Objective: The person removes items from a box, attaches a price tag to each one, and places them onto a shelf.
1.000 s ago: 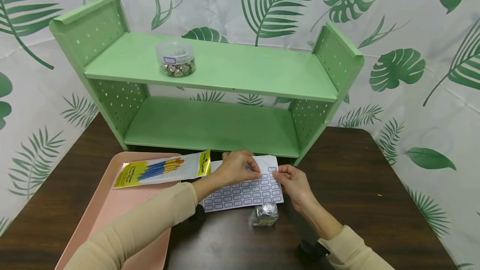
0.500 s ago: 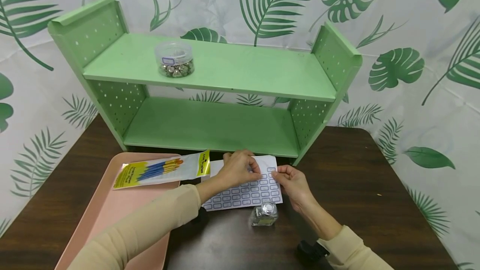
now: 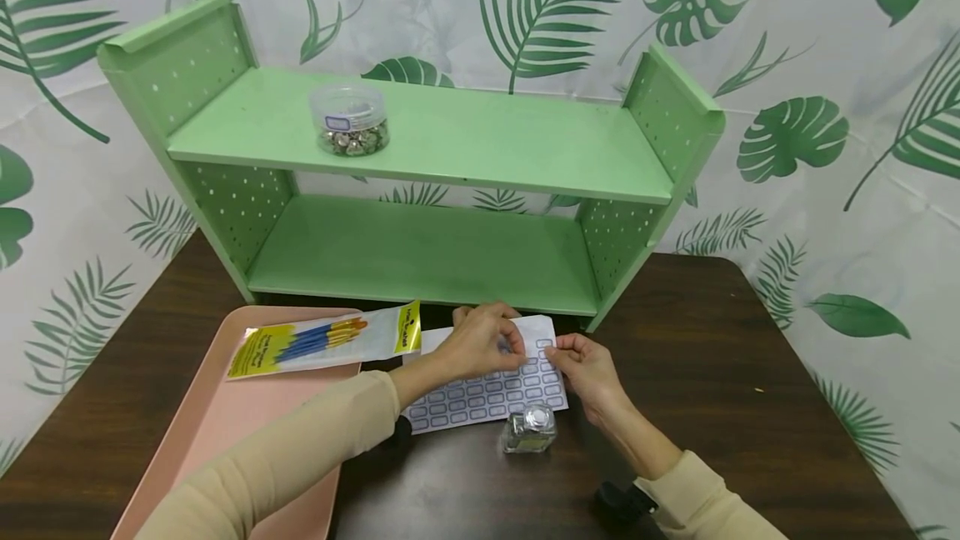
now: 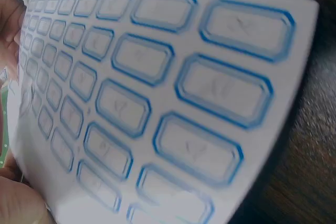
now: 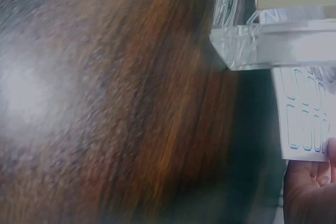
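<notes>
A white sheet of blue-bordered sticker labels [image 3: 480, 397] slants over the table, printed in rows. Across its upper part reaches my left hand [image 3: 480, 342], thumb and index fingertips meeting in a pinch at a label; the label itself is mostly hidden by the fingers. In the left wrist view, the label sheet [image 4: 215, 82] curves close to the camera, with the left thumb [image 4: 21, 203] at the lower left. My right hand [image 3: 592, 369] pinches the sheet's right edge between thumb and fingers. Just below the sheet stands a small clear jar [image 3: 529, 429].
At the left lies a pink tray [image 3: 247, 423], with a packet of paint brushes [image 3: 322, 340] across its far end. Behind is a green two-tier shelf [image 3: 450, 136]. A round clear tub [image 3: 350, 119] of metallic pieces, bearing a label, stands on the upper tier.
The sheet has shifted slightly toward me and tilted a little. My left hand has moved slightly with its pinch; the right hand keeps its hold on the edge.
</notes>
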### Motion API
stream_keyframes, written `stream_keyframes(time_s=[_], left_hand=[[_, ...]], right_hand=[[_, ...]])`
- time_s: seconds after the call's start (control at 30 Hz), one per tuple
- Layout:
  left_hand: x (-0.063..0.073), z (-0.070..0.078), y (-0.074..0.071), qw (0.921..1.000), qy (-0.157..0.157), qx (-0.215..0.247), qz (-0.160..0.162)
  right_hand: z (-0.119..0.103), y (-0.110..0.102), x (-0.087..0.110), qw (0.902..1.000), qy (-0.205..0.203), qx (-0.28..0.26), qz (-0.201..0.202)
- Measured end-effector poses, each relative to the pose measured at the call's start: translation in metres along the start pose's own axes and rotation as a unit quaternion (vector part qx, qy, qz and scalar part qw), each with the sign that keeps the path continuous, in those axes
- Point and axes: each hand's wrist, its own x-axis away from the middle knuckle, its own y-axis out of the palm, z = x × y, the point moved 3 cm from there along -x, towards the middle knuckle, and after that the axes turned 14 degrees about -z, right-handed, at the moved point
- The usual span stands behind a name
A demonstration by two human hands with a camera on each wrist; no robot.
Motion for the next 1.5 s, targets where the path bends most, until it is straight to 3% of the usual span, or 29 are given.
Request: stream_keyframes(time_s=[0.37,0.57,0.8,1.1,1.27,1.4,1.5], left_hand=[[0.002,0.0,-0.013,0.9993,-0.001,0.03,0.024],[0.006,0.002,-0.023,0.9979,-0.013,0.064,0.003],[0.015,-0.002,-0.03,0.9902,-0.032,0.133,-0.027],[0.031,-0.003,-0.032,0.984,-0.045,0.163,-0.056],[0.039,-0.005,-0.031,0.9776,-0.058,0.192,-0.063],[0.043,-0.004,-0.03,0.9734,-0.058,0.21,-0.07],[0.045,0.0,-0.03,0.9736,-0.054,0.21,-0.072]], right_hand=[[0.007,-0.007,-0.001,0.9999,0.014,0.002,0.0],[0.01,-0.013,-0.003,0.9994,0.026,0.024,-0.001],[0.01,-0.019,-0.004,0.9959,0.027,0.086,-0.002],[0.011,-0.025,-0.006,0.983,0.009,0.183,0.004],[0.008,-0.03,-0.005,0.9656,-0.008,0.26,-0.003],[-0.001,-0.031,0.002,0.9514,-0.049,0.304,0.006],[-0.013,-0.023,0.011,0.9553,-0.097,0.279,-0.004]])
